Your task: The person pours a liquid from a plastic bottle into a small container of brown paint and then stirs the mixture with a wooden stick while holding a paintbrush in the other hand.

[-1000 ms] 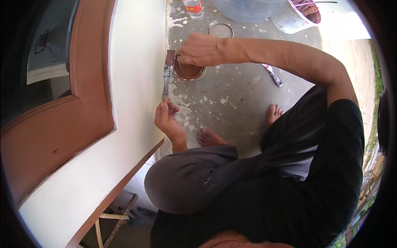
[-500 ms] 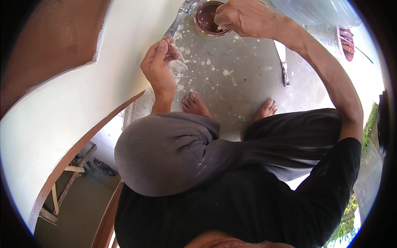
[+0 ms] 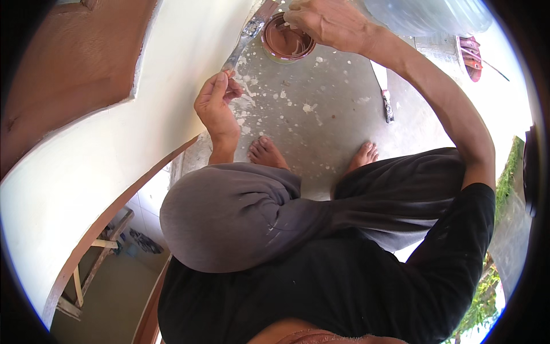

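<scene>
Paintbrush (image 3: 251,30) sits pinched in left hand (image 3: 217,109) — right hand (image 3: 329,23) curls over paint can (image 3: 288,41), hold unclear.

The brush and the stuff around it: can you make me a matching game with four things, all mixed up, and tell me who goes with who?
1. Brush
2. Can
3. Scraper
4. Shirt

A. Plain black
B. Lying on the floor, handle toward the person
C. Brown paint inside
D. Pinched in the left hand

Pairs: 1-D, 2-C, 3-B, 4-A.
</scene>
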Motion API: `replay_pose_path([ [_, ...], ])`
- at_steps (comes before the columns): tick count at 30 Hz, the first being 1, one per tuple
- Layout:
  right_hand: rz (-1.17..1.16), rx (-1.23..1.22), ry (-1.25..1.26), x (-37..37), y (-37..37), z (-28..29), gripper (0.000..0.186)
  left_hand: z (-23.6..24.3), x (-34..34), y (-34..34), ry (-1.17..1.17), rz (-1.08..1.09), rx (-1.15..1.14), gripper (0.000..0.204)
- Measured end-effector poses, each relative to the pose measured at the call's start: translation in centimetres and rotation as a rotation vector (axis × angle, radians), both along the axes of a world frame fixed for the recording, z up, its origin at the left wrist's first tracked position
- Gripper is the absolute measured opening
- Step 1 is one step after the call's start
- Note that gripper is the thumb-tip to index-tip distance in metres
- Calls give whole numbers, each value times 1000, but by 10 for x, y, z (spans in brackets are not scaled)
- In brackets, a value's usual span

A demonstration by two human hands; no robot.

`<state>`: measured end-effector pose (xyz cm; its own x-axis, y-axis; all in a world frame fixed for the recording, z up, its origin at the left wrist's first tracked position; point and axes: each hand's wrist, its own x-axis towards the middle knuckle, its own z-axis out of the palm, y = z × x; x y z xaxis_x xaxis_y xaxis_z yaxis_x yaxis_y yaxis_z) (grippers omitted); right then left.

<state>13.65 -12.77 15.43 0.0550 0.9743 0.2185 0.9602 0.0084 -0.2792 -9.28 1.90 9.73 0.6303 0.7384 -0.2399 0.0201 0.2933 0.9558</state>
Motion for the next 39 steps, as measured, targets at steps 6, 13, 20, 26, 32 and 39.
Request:
replay_pose_path([
  [6,27,-135,53,9,-6,3,9,-1,0,-1,-21,-3,-16,22],
  [13,105,-71,80,-4,-1,1,8,-1,0,-1,-17,2,-7,22],
  [20,41,-29,-10,-4,0,1,9,1,0,-1,-12,5,2,23],
  [26,62,-248,-38,6,-6,6,9,-3,-2,0,-7,1,2,24],
  [32,179,20,35,-5,1,-11,10,-4,-5,2,-14,-23,-8,20],
  [39,24,-12,-90,3,-3,-2,9,-6,-5,1,0,-27,-17,18],
])
